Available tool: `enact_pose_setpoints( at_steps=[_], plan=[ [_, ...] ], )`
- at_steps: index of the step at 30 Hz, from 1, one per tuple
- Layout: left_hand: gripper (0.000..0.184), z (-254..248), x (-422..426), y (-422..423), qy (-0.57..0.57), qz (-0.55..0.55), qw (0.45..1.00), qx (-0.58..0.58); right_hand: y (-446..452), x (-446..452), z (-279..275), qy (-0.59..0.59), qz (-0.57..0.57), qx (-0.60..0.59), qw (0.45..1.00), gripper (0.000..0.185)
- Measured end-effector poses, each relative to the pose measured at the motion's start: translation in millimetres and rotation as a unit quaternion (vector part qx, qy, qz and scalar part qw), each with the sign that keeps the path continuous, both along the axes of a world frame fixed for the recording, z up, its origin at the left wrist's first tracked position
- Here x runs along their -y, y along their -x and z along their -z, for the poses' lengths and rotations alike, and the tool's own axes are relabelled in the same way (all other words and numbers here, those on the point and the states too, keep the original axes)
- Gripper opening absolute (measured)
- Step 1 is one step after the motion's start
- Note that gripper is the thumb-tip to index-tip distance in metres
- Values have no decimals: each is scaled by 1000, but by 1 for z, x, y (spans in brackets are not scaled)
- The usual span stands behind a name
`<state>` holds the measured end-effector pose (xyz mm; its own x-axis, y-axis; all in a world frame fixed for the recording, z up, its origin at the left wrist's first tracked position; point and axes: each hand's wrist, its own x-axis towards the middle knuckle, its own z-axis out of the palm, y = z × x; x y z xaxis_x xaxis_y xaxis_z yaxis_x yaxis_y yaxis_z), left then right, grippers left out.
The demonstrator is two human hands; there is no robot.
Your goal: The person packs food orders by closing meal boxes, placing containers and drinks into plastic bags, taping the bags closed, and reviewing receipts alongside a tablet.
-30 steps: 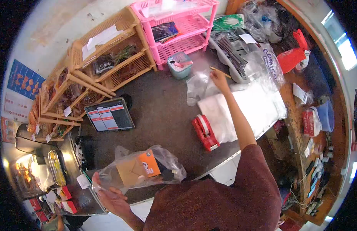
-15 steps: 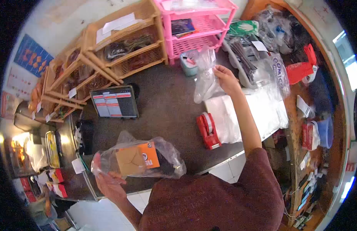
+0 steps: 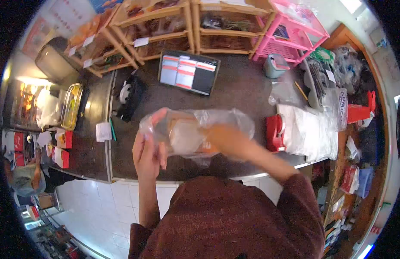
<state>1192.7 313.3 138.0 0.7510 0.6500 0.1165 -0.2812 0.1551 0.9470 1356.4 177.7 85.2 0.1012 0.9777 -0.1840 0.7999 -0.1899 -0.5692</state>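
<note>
A clear plastic bag (image 3: 243, 121) lies along the front of the dark counter, with an orange and brown package (image 3: 204, 146) inside. My left hand (image 3: 149, 153) is closed on the bag's left end, thumb and fingers around the plastic. Over the middle of the bag, my right hand (image 3: 225, 140) is smeared by motion. A whitish, blurred item (image 3: 185, 136) shows just left of its fingers; its kind is unclear, and so is whether the hand grips it. Whether the right hand is inside or on top of the bag, I cannot tell.
A tablet (image 3: 189, 71) stands behind the bag. To the right are a red tape dispenser (image 3: 275, 133), a stack of white bags (image 3: 310, 134) and a grey-blue cup (image 3: 275, 67). Wooden racks (image 3: 193, 34) line the back. Another person (image 3: 31, 177) is at lower left.
My right hand has left the small clear bag near the cup and come left over the large bag. A whitish item now shows there. The camera view has shifted.
</note>
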Motion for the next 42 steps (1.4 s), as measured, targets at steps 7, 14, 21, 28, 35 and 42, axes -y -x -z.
enact_pose_setpoints(
  at_steps=[7, 14, 21, 28, 35, 42],
  plan=[
    [37, 2, -71, 52, -2, 103, 995, -6, 12, -18, -36, 317, -80, 183, 927, 34],
    [36, -25, -138, 81, -47, 118, 991, -31, 68, -69, -141, 100, -64, 222, 968, 33],
    [37, -82, -188, 93, -253, 15, 965, -71, 94, -203, -170, -232, -11, 65, 971, 52],
    [36, -159, -328, 137, -364, -145, 917, -73, 90, -324, -273, -373, -50, 215, 901, 39],
    [42, -134, -444, 181, -268, -22, 954, -134, 96, -453, -222, -246, -124, 391, 879, 37],
    [41, -13, -512, 194, -178, 14, 973, -145, 160, -518, -85, -192, 55, 302, 932, 30]
  ],
)
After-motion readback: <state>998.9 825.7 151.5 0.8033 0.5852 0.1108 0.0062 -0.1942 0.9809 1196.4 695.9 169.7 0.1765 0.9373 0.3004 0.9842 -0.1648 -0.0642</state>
